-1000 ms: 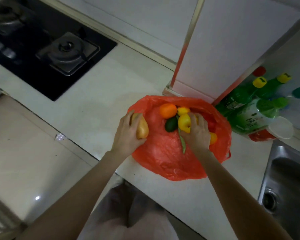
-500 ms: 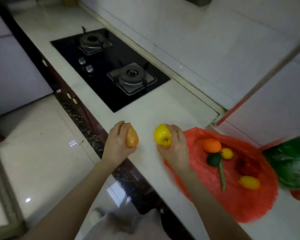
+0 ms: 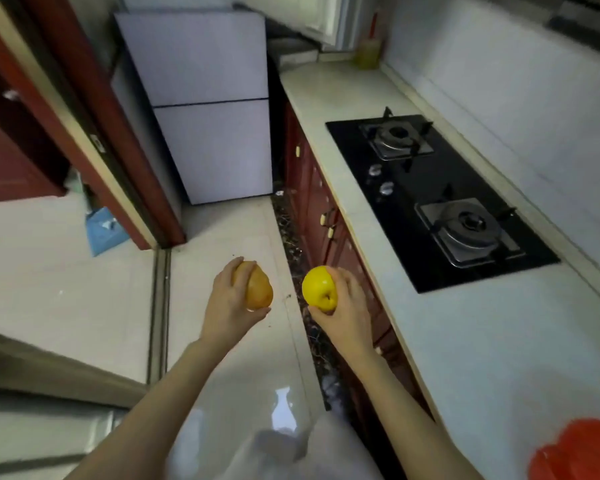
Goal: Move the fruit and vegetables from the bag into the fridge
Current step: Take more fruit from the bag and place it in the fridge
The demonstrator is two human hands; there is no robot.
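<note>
My left hand grips a brownish-yellow pear over the tiled floor. My right hand grips a yellow apple beside the cabinet fronts. A white two-door fridge stands ahead at the far end of the counter, both doors closed. Only a corner of the red plastic bag shows at the bottom right on the counter; its contents are out of view.
A black two-burner gas hob is set in the pale counter on the right. Red-brown cabinets run below it. A dark red door frame and a blue item on the floor are at left.
The view has swung left from the bag to the fridge. Both hands, carrying the pear and the apple, have left the counter and now hang over the floor.
</note>
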